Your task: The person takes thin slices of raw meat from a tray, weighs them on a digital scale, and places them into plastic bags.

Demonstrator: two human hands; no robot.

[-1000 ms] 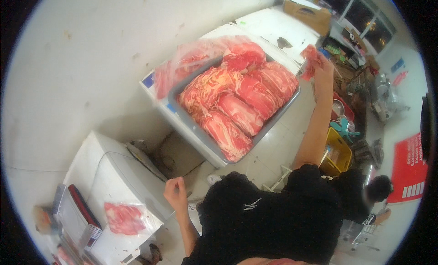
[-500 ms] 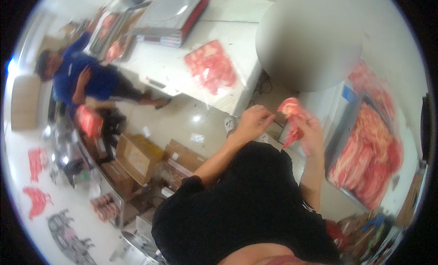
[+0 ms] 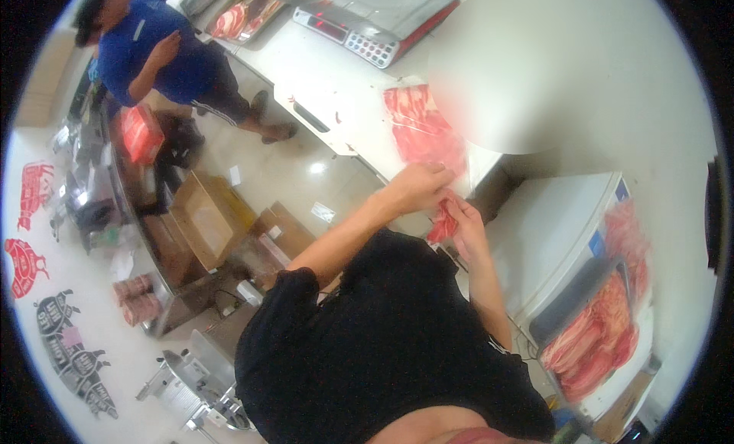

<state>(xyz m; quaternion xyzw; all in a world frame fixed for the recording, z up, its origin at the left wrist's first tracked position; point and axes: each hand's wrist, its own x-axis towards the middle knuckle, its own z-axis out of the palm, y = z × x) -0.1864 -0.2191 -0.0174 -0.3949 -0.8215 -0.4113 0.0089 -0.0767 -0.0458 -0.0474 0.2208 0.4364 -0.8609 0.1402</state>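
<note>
Between the fingers of my right hand [image 3: 468,228] hangs a piece of raw red meat [image 3: 441,225]. My left hand [image 3: 419,188] is closed just above it, fingertips together at the near end of the laid-out meat slices; whether it pinches some meat is hidden. Those raw meat slices [image 3: 422,126] lie in a rectangular, overlapping spread on the white table [image 3: 306,69], with a shiny clear film partly visible on them. To the right, a tray of raw meat [image 3: 596,322] holds long red, fat-streaked pieces.
A scale [image 3: 359,31] stands on the table's far side, near meat trays [image 3: 241,19]. Another person in blue [image 3: 149,50] stands at the left. Cardboard boxes [image 3: 205,218] and a slicer [image 3: 200,379] are at lower left. A white lidded appliance [image 3: 562,234] stands at right; a blurred round patch hides the table's far right.
My hands have come together, bringing the meat piece left to the near end of the slices on the table. The view has shifted, and the person in blue appears more upright.
</note>
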